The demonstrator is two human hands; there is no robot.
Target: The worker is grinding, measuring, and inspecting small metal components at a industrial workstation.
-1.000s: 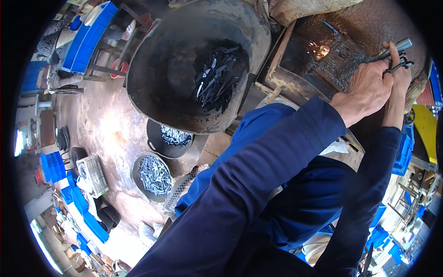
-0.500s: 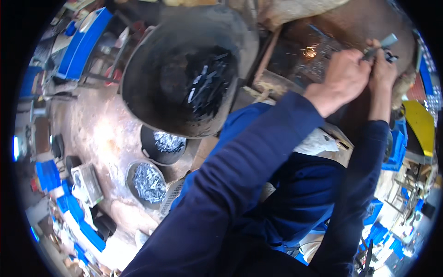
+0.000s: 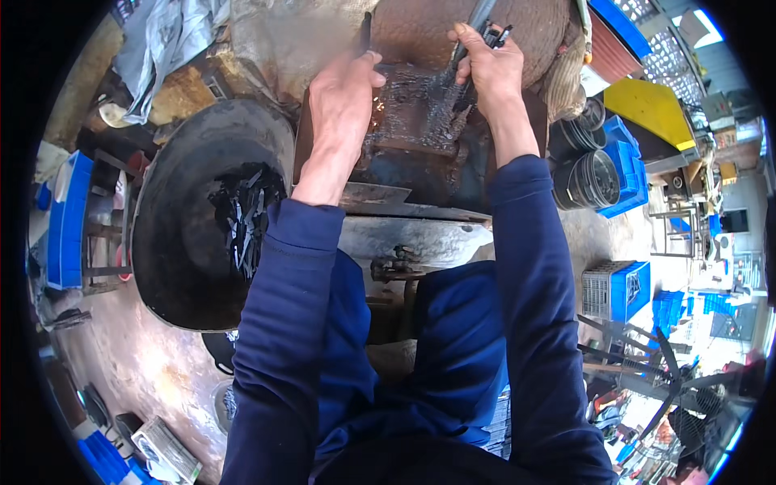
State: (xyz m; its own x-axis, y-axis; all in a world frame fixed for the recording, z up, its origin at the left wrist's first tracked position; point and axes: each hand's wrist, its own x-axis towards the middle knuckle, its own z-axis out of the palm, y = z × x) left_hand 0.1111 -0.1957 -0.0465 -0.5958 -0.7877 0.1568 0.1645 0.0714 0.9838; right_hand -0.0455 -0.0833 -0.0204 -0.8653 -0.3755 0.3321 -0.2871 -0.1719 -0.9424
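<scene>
Head view: the right hand (image 3: 485, 69) is closed around a bundle of thin dark metal strips (image 3: 477, 32), long axis running up and away from the body, tips over the blackened, rust-stained metal block (image 3: 412, 121). The left hand (image 3: 343, 97) is closed on a slim dark rod (image 3: 365, 32) – also upright – just left of the block. Both hands flank the block; the right sits slightly farther forward. The wide black metal basin (image 3: 174, 242) of dark scrap strips lies lower left, nearer the left arm.

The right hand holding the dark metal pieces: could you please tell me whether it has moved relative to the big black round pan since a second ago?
Cannot tell: the right hand remains right of the big black round pan, but the head camera itself swung.
</scene>
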